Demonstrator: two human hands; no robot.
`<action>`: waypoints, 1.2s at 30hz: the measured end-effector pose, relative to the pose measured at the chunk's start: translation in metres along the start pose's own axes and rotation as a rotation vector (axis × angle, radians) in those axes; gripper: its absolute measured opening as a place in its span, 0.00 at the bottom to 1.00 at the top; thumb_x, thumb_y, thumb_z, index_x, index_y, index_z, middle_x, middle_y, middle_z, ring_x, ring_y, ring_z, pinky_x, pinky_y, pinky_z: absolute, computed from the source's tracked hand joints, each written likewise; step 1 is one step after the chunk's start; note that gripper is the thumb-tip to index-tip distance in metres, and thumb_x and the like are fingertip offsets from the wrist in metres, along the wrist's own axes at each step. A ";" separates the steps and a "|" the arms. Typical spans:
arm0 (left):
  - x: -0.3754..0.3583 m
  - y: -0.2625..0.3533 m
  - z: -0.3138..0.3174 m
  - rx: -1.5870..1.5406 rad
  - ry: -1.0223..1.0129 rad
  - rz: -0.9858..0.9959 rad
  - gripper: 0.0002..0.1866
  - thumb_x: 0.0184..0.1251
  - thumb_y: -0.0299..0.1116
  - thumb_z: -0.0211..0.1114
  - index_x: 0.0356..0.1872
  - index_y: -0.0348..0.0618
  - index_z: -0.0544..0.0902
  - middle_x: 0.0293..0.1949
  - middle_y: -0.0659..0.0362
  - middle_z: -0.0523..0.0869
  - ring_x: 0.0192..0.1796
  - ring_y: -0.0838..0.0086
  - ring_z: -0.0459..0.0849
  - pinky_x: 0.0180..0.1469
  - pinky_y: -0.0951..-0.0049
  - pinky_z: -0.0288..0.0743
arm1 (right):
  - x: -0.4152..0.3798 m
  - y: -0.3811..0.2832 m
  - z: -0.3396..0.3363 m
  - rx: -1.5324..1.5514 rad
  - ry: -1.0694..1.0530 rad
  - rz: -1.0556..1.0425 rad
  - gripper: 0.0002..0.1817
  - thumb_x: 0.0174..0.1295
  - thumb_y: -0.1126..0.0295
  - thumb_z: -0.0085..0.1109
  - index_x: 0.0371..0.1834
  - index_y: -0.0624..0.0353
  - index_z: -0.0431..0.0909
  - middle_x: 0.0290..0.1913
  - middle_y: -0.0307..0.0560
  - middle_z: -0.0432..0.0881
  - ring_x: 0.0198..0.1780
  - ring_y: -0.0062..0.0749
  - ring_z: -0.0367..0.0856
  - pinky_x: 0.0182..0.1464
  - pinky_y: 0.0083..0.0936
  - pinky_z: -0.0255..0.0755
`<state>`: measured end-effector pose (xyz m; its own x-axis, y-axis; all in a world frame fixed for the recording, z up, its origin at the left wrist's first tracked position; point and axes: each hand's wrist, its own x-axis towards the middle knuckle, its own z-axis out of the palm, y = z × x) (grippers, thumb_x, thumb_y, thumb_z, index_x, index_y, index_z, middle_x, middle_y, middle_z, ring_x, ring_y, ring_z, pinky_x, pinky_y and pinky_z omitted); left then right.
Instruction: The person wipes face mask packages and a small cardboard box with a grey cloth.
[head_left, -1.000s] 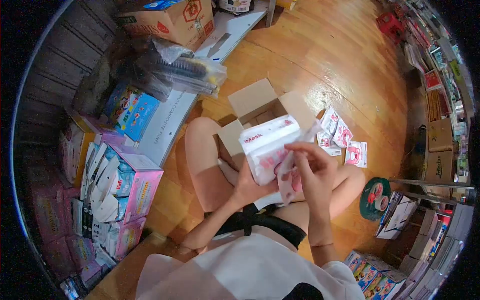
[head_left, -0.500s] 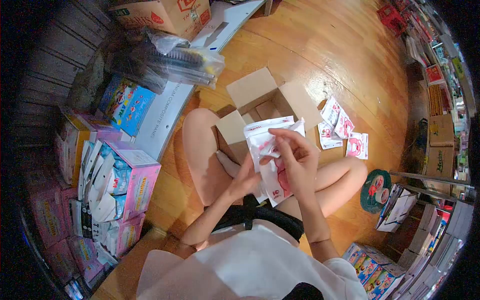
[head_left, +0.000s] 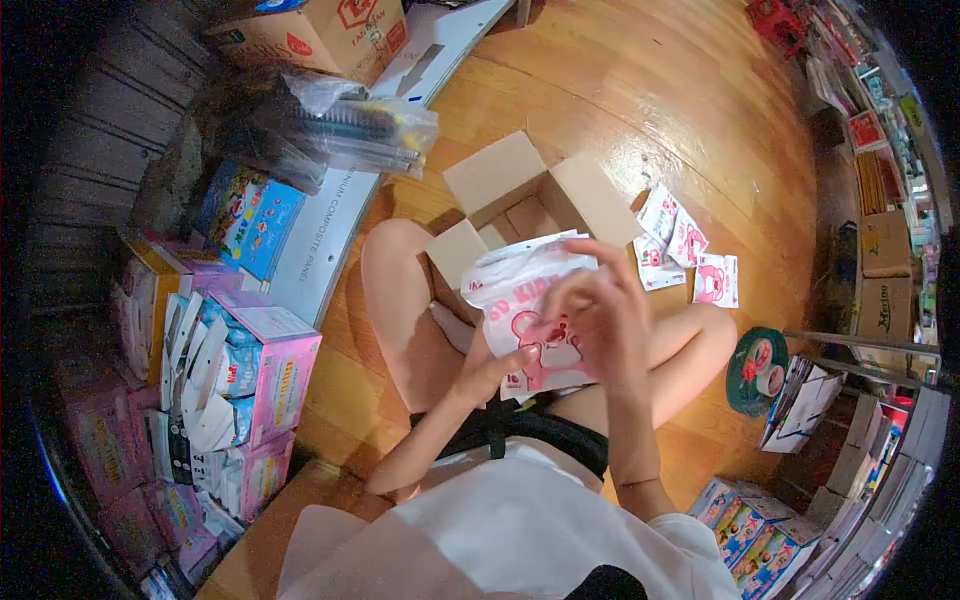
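My left hand (head_left: 487, 372) grips a white packet with pink print and a pink bear drawing (head_left: 535, 335) by its lower left part, the thumb on its front. White edges behind it suggest more than one packet. My right hand (head_left: 607, 315) is over the packet's right side, blurred by motion, so its fingers' hold cannot be made out. Just beyond the packet an open cardboard box (head_left: 502, 172) stands on the floor with its flaps spread. Several similar packets (head_left: 672, 232) lie on the floor right of the box, one (head_left: 716, 280) a little apart.
Pink boxes with white and blue packs (head_left: 275, 375) are stacked at the left. Behind them are a long white panel (head_left: 318, 245) and a plastic-wrapped bundle (head_left: 370, 130). Tape rolls (head_left: 757, 372) lie right of my knee, near crowded shelves (head_left: 885, 240).
The packet's front with the bear now faces up more fully. My left thumb has moved onto its lower front, and my right hand has shifted slightly over its right side.
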<state>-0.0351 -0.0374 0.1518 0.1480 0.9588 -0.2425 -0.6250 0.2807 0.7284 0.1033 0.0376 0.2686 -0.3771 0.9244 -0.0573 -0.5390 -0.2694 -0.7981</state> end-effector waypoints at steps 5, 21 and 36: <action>-0.009 0.018 -0.012 0.155 0.070 -0.018 0.42 0.50 0.35 0.72 0.66 0.38 0.61 0.57 0.57 0.73 0.59 0.73 0.72 0.62 0.68 0.67 | -0.005 -0.033 -0.037 -0.727 0.193 -0.356 0.38 0.62 0.61 0.62 0.71 0.64 0.54 0.56 0.59 0.74 0.58 0.41 0.74 0.58 0.36 0.69; 0.002 0.034 0.022 0.140 0.191 -0.116 0.30 0.51 0.18 0.72 0.57 0.39 0.72 0.49 0.58 0.81 0.49 0.75 0.82 0.52 0.73 0.78 | -0.021 0.030 -0.126 -0.391 0.000 0.190 0.35 0.66 0.61 0.59 0.72 0.63 0.56 0.64 0.48 0.70 0.60 0.28 0.70 0.59 0.29 0.67; -0.029 0.052 -0.011 0.018 0.440 -0.179 0.24 0.56 0.24 0.72 0.54 0.38 0.76 0.47 0.58 0.83 0.47 0.73 0.83 0.48 0.71 0.80 | 0.067 0.030 -0.368 -2.048 0.756 0.139 0.41 0.45 0.69 0.66 0.66 0.55 0.61 0.66 0.56 0.64 0.61 0.55 0.72 0.55 0.56 0.69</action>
<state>-0.0803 -0.0510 0.1895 -0.0885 0.7869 -0.6107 -0.6052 0.4445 0.6604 0.3389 0.1903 0.0198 0.2265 0.9694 0.0944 0.9715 -0.2178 -0.0936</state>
